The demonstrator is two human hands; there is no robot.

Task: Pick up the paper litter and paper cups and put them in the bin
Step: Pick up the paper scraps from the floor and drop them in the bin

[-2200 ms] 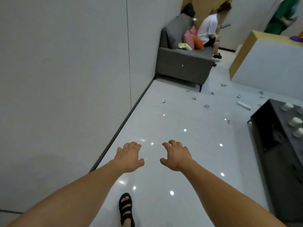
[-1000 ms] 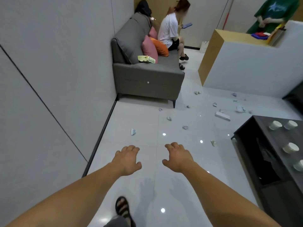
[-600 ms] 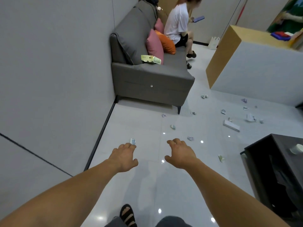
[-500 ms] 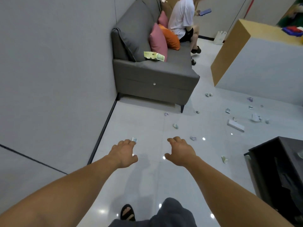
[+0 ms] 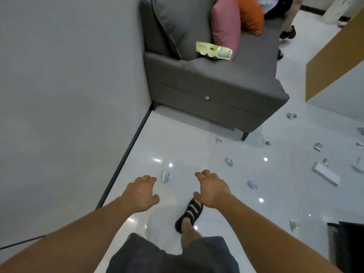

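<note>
Head view: we hold our left hand [image 5: 140, 194] and right hand [image 5: 211, 189] out, palms down, over the white floor [image 5: 177, 146]. Fingers are loosely spread and hold nothing. The nearest paper scrap [image 5: 165, 176] lies on the tile just past our left fingertips, not touching them. Other scraps [image 5: 229, 161] are scattered to the right, near the grey sofa [image 5: 216, 91].

Person's upper limbs, head view. The left forearm [image 5: 82, 231] and right forearm [image 5: 262, 223], both bare, reach forward and downward from the lower corners, palms turned down. The left hand [image 5: 140, 195] has loosely curled, slightly spread fingers and holds nothing, its thumb pointing inward. The right hand [image 5: 211, 189] mirrors this pose and also holds nothing. The hands are level and near each other without touching. One foot [image 5: 186, 225] is placed forward below the right wrist.
</note>
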